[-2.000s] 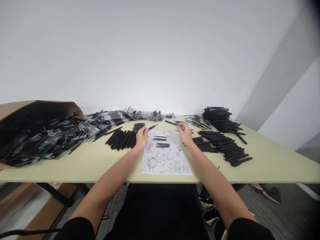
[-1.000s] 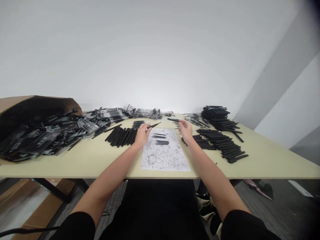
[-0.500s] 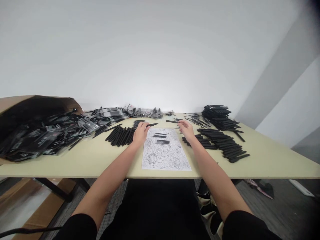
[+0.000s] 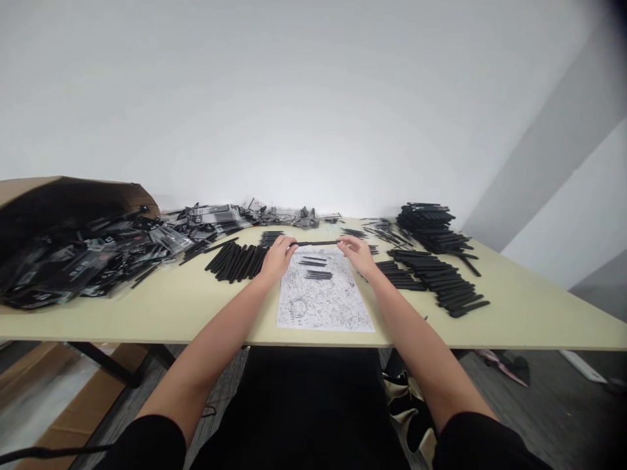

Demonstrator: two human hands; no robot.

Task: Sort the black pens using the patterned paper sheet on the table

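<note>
Above the top of a scribbled white paper sheet (image 4: pixel 323 303), a slim black pen (image 4: pixel 316 243) lies level between my two hands. My left hand (image 4: pixel 278 258) is closed around its left end. At the other end, the fingertips of my right hand (image 4: pixel 357 254) pinch the black cap-like piece, now in line with the pen. Where the two pieces meet is too small to make out clearly. Several thin black sticks (image 4: pixel 319 275) rest in rows on the sheet below. Beside my left hand is a row of thick black pens (image 4: pixel 238 262).
An open cardboard box (image 4: pixel 63 189) spills black plastic packets (image 4: pixel 78 267) at the left. More packets (image 4: pixel 215 215) lie along the wall. Right of the sheet are rows of black pens (image 4: pixel 445 281) and a tall stack (image 4: pixel 426 222). The table's front edge (image 4: pixel 514 347) runs nearby.
My hands held two separate black pieces with a gap between them. My right hand has moved slightly left, and the pieces now form one straight line.
</note>
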